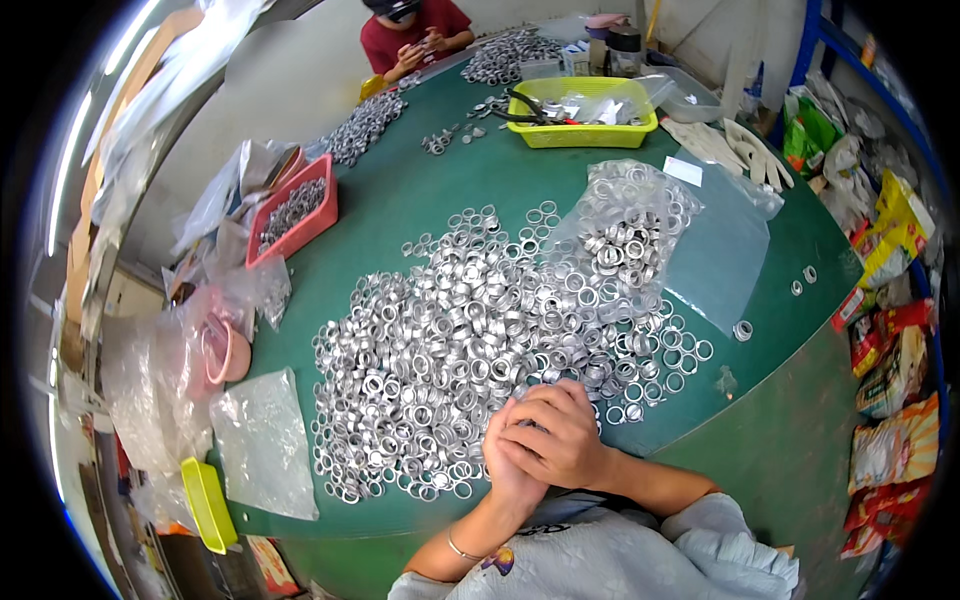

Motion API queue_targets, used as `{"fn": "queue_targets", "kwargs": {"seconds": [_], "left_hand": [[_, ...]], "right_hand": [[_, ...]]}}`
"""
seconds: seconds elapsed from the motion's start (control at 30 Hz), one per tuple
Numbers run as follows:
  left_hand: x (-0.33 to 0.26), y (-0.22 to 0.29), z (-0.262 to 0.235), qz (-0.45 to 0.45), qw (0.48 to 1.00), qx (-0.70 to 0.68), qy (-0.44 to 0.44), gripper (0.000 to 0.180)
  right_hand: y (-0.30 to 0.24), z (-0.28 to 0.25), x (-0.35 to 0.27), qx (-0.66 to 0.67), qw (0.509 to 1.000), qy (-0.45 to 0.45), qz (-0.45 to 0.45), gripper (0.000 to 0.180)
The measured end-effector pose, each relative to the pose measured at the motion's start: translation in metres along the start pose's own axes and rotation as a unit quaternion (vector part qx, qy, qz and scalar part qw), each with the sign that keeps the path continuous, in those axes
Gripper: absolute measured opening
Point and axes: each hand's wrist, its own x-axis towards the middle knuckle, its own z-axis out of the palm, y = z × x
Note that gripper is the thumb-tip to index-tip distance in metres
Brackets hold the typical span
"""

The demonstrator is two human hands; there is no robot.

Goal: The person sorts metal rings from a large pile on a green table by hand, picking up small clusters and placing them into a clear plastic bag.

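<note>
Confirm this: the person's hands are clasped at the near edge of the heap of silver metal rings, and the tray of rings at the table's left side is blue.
Wrong colour. The head view shows the tray is red, not blue. The left hand and right hand are indeed clasped at the near edge of the ring heap.

I see a pale grey-blue top with a small printed patch, bare forearms, and a thin bracelet (462, 550) on my left wrist.
</note>
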Motion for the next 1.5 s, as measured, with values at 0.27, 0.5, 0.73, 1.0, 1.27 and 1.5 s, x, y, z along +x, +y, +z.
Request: {"fn": "queue_targets", "kwargs": {"seconds": [0.27,0.5,0.73,1.0,1.27,1.5], "left_hand": [[0.021,0.001,0.005,-0.001,1.000,-0.023,-0.017,0.042],[0.041,0.005,-0.018,0.001,0.997,-0.056,-0.054,0.040],[0.060,0.019,0.070,-0.031,0.995,-0.088,-0.034,0.033],[0.157,0.005,0.166,0.085,0.991,0.097,0.042,0.034],[0.166,-0.006,0.167,0.090,0.962,0.234,-0.110,0.050],[0.157,0.013,0.160,0.051,0.871,0.468,-0.144,0.055]], "right_hand": [[-0.006,-0.006,0.016,-0.031,0.998,-0.008,0.050,0.018],[0.000,-0.009,0.015,0.029,0.995,0.069,0.064,0.016],[0.014,-0.017,0.004,0.102,0.961,0.254,0.031,0.009],[0.017,-0.014,0.002,0.106,0.949,0.289,0.075,0.014],[0.017,-0.015,0.004,0.110,0.953,0.262,0.104,0.012],[0.026,-0.024,0.001,0.105,0.924,0.313,0.190,0.035]]}}
